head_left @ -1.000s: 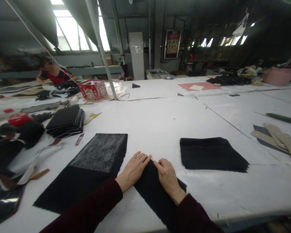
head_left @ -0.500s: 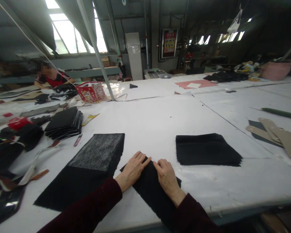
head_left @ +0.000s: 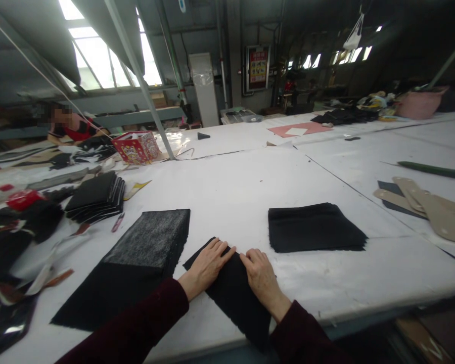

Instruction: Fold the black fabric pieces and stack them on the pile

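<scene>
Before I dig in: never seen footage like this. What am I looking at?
No machine here: these are a person's bare hands, viewed from one head-worn camera looking forward and down. The left hand and right hand rest on a black, cloth-like piece on a white-surfaced table; whether the fingers pinch it is unclear. Left of it lies a black stack with a speckled grey patch; right, a plain black cloth-like stack. Farther right are flat beige pieces.

Cloth piece [head_left: 235, 293], six o'clock: matt, smooth. Cloth stack [head_left: 127, 268], eight o'clock: matt, rough-looking upper part. Bench [head_left: 220, 194]: smooth, faintly glossy.
</scene>
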`<state>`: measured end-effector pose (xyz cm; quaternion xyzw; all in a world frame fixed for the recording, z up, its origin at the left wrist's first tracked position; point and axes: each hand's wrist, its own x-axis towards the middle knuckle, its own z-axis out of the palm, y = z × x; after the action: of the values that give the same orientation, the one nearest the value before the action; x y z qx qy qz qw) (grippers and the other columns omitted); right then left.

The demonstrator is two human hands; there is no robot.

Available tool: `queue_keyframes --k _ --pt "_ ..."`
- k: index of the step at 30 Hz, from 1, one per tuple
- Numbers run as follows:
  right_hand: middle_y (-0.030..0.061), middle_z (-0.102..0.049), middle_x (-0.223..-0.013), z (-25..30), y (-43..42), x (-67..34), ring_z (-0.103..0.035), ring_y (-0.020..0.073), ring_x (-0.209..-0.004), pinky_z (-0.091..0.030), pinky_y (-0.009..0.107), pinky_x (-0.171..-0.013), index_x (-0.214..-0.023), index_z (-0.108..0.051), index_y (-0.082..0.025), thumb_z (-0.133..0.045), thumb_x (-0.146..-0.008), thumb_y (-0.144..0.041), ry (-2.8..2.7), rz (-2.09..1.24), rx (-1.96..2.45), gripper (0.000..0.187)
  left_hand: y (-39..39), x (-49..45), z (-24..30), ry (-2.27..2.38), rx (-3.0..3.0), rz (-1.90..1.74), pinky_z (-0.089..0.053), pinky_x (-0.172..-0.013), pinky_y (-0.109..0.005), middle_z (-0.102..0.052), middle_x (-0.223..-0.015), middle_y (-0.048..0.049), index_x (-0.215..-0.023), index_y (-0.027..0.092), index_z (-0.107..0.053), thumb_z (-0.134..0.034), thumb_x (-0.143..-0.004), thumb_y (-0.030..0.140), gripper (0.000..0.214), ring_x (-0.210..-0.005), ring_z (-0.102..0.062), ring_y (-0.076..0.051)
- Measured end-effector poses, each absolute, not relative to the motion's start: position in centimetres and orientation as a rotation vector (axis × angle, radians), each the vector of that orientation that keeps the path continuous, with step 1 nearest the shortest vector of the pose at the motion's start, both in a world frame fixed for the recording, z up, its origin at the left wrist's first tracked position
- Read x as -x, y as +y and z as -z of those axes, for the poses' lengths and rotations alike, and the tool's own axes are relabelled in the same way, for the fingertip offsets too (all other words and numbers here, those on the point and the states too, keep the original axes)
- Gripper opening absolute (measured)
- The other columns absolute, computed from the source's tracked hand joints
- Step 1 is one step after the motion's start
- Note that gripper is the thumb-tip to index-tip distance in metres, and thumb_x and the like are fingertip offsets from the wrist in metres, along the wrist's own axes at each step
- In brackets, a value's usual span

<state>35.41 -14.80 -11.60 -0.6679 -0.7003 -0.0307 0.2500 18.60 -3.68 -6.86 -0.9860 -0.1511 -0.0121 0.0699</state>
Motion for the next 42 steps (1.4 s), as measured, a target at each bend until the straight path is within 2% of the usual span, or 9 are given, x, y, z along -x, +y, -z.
queue_keyframes --k 4,10,17,21,28,31,36,39,42 --pt "0.0053 -0.053 -0.090 11.6 -15.3 -35.7 -0.045 0.0213 -0.086 -0.035 0.034 -0.077 -0.103 -0.062 -0.017 -0.047 -0.094 -0.006 -1.903 0.078 1.810 0.020 -3.6 -18.7 7.0 -0.432 3.026 0.042 -0.036 -0.104 -0.037 -0.055 -0.120 -0.0089 -0.140 0.018 -0.039 -0.042 -0.088 0.006 0.054 -0.112 -0.051 -0.022" --pt "0.0055 -0.052 -0.090 11.5 -16.2 -36.3 -0.045 0.0217 -0.085 -0.035 0.034 -0.077 -0.107 -0.061 -0.017 -0.047 -0.093 -0.006 -1.924 0.081 1.785 0.023 -4.1 -19.3 6.5 -0.411 3.004 -0.029 -0.039 -0.101 -0.038 -0.057 -0.113 -0.0076 -0.143 0.022 -0.037 -0.046 -0.088 0.008 0.058 -0.104 -0.053 -0.022" --pt "0.0056 -0.052 -0.090 11.7 -17.2 -37.1 -0.045 0.0215 -0.085 -0.036 0.034 -0.077 -0.108 -0.062 -0.017 -0.046 -0.093 -0.006 -1.916 0.063 1.753 0.025 -4.7 -19.5 6.9 -0.361 3.019 0.000 -0.037 -0.104 -0.035 -0.055 -0.122 -0.0092 -0.142 0.017 -0.037 -0.041 -0.092 0.010 0.051 -0.114 -0.051 -0.021" --pt "0.0061 -0.052 -0.092 12.0 -17.9 -37.6 -0.045 0.0219 -0.087 -0.037 0.035 -0.080 -0.110 -0.061 -0.017 -0.044 -0.094 -0.006 -1.920 0.032 1.736 0.026 -5.1 -19.4 6.9 -0.364 3.030 0.001 -0.038 -0.102 -0.036 -0.056 -0.119 -0.0077 -0.145 0.022 -0.032 -0.043 -0.091 0.008 0.057 -0.112 -0.052 -0.021" --pt "0.0065 -0.052 -0.089 12.5 -18.7 -38.4 -0.047 0.0215 -0.085 -0.040 0.034 -0.076 -0.112 -0.062 -0.017 -0.041 -0.095 -0.008 -1.951 0.110 1.684 0.028 -5.7 -19.8 7.0 -0.307 3.019 0.050 -0.035 -0.105 -0.037 -0.055 -0.124 -0.0086 -0.139 0.020 -0.040 -0.044 -0.093 0.013 0.047 -0.117 -0.050 -0.021" --pt "0.0065 -0.052 -0.089 12.6 -19.2 -38.9 -0.048 0.0213 -0.084 -0.040 0.033 -0.073 -0.112 -0.062 -0.017 -0.041 -0.095 -0.008 -1.960 0.145 1.674 0.029 -6.1 -20.0 7.4 -0.342 3.020 0.029 -0.040 -0.099 -0.033 -0.057 -0.120 -0.0080 -0.141 0.019 -0.038 -0.042 -0.092 0.010 0.050 -0.111 -0.052 -0.020" --pt "0.0073 -0.052 -0.090 12.3 -20.2 -39.4 -0.047 0.0217 -0.085 -0.040 0.034 -0.076 -0.114 -0.061 -0.016 -0.038 -0.097 -0.009 -1.974 0.110 1.673 0.030 -7.0 -20.7 6.9 -0.359 2.985 -0.028 -0.042 -0.091 -0.035 -0.057 -0.109 -0.0070 -0.143 0.025 -0.036 -0.045 -0.091 0.011 0.054 -0.098 -0.055 -0.021" --pt "0.0080 -0.052 -0.091 12.2 -20.7 -39.6 -0.046 0.0221 -0.086 -0.040 0.035 -0.078 -0.113 -0.060 -0.014 -0.035 -0.098 -0.009 -1.972 0.081 1.666 0.030 -7.4 -21.0 6.6 -0.312 2.992 0.017 -0.039 -0.097 -0.038 -0.056 -0.114 -0.0086 -0.140 0.023 -0.040 -0.045 -0.092 0.013 0.048 -0.105 -0.052 -0.023" --pt "0.0082 -0.051 -0.091 12.1 -21.0 -39.7 -0.046 0.0222 -0.086 -0.041 0.035 -0.079 -0.114 -0.060 -0.013 -0.034 -0.099 -0.010 -1.970 0.057 1.663 0.030 -7.6 -21.2 6.8 -0.279 3.023 0.045 -0.038 -0.099 -0.035 -0.055 -0.118 -0.0086 -0.138 0.018 -0.041 -0.042 -0.094 0.013 0.044 -0.110 -0.051 -0.022"
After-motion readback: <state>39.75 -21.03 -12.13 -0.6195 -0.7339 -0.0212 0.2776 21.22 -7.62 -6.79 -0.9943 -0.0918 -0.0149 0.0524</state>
